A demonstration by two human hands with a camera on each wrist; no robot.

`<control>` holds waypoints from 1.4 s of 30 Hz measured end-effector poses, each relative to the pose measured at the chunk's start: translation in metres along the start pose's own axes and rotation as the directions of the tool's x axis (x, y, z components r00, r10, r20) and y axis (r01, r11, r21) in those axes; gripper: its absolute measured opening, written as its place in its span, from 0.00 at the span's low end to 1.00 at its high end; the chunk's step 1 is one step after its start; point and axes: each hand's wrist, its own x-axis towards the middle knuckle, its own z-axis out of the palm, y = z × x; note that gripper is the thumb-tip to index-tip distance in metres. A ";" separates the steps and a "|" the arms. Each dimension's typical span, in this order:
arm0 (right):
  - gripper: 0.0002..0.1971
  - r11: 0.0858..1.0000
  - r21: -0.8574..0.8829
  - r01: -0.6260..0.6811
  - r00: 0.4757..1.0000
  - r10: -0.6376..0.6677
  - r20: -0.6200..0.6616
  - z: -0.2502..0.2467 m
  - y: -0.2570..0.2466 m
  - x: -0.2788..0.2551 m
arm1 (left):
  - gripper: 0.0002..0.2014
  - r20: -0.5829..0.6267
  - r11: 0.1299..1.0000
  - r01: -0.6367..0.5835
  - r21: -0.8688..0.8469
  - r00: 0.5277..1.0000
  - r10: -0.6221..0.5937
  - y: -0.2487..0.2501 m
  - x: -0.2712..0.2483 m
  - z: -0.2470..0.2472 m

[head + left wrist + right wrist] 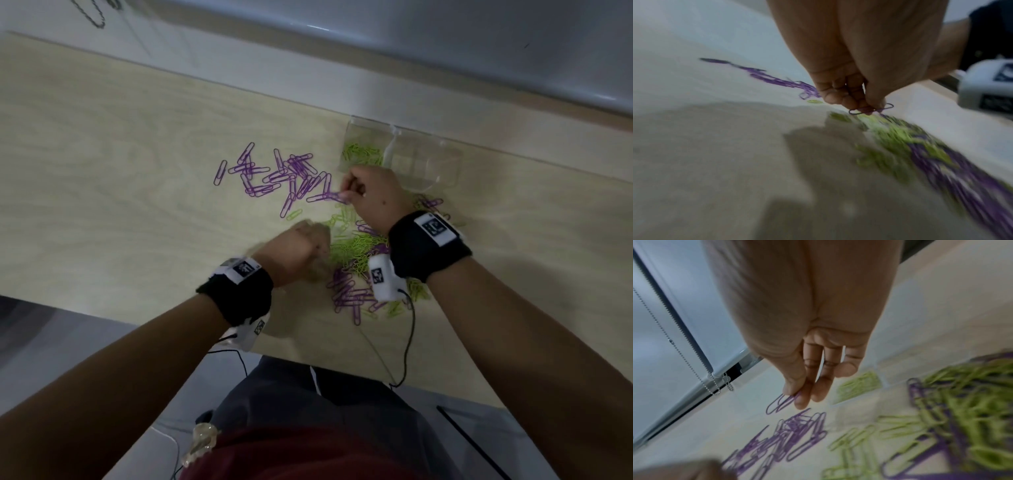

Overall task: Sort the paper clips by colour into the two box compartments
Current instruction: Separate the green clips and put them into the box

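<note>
Sorting is midway. The right hand [371, 197] has its grip clamped on purple clips [781, 400], pinched between thumb and fingertips [801, 400]. The left hand [294, 253] is blurred in the head view, but the wrist view shows its grip pinched on a purple clip [871, 109].

The box [400, 154] lies just beyond the right grip. Its nearer compartment holds green clips [363, 154]; the far compartment [424, 161] looks bare of clips. A purple pile [281, 174] lies on the counter [120, 171] left of the right grip, and the mixed heap [359, 253] sits below it, between the wrists, just right of the left grip.

The step in hand looks like pulling purple clips out of the heap. Next, both grips likely need to carry theirs over and let go, onto the purple pile or into the far compartment, without snagging linked green ones.
</note>
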 end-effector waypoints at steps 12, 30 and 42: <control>0.19 0.912 -0.409 -0.011 0.990 0.067 0.124 0.004 0.021 0.011 | 0.09 -0.311 0.926 0.369 0.080 0.892 -0.328 -0.029 0.006 -0.031; 0.21 0.768 -0.472 0.433 0.796 -0.080 0.600 0.007 0.027 -0.024 | 0.38 0.032 0.968 0.248 0.035 0.968 -0.249 -0.005 -0.011 0.015; 0.05 0.973 -0.218 0.076 0.939 0.003 0.343 -0.002 0.031 -0.032 | 0.10 -0.030 0.967 0.249 0.057 0.968 -0.248 0.012 0.025 0.019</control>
